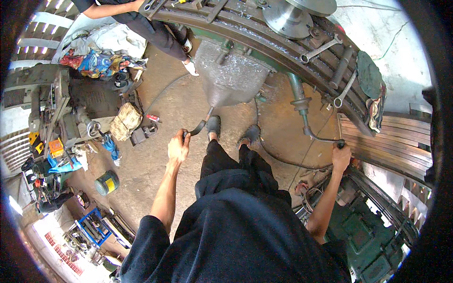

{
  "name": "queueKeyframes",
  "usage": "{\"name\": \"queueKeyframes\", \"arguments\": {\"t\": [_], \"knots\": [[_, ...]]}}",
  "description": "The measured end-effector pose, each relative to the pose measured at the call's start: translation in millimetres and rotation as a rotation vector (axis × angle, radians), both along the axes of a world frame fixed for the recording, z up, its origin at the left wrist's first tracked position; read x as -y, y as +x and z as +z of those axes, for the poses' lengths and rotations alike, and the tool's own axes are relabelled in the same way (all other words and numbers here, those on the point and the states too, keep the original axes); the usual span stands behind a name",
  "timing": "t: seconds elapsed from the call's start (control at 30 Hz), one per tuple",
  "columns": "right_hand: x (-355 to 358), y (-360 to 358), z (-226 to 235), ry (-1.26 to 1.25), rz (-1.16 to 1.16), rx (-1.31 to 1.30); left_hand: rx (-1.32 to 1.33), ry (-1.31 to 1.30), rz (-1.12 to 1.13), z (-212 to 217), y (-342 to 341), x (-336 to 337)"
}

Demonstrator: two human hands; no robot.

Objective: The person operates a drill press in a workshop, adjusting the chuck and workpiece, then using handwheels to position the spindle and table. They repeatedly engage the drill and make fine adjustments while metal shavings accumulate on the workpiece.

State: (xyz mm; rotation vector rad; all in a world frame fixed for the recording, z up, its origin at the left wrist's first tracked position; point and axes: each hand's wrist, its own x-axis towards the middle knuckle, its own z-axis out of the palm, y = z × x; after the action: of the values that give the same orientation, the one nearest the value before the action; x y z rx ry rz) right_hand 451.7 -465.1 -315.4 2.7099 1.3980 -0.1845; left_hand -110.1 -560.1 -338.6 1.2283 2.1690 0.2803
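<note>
My left hand [179,147] is closed around the grip of a dark crank handle [197,128], whose shaft runs to the lower tip of a grey metal housing [229,75]. Out to the right, my right hand [341,156] grips the black knob end of a second crank handle [317,136], fixed below a green shaft [297,89]. Both cranks belong to a large machine with a slotted metal table [236,28] strewn with shavings. On that table stands a shiny flanged steel part [289,19]. Two spanners lie to its right, one open-ended [322,49] and one ring-ended [345,92].
Another person's arm [111,10] reaches to the table's far left end. A round bar [340,67] and a green disc-shaped thing [369,73] lie at its right. A dark bucket [106,183] stands on the left floor. A hose [278,160] curves past my feet; green machinery [361,221] stands at right.
</note>
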Motion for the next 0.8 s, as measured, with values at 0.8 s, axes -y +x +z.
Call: {"name": "queueKeyframes", "arguments": {"t": [0.8], "knots": [[-0.9,-1.1,2.2,-0.009,0.011,0.008,0.005,0.066,0.003,-17.7,51.7,7.7]]}}
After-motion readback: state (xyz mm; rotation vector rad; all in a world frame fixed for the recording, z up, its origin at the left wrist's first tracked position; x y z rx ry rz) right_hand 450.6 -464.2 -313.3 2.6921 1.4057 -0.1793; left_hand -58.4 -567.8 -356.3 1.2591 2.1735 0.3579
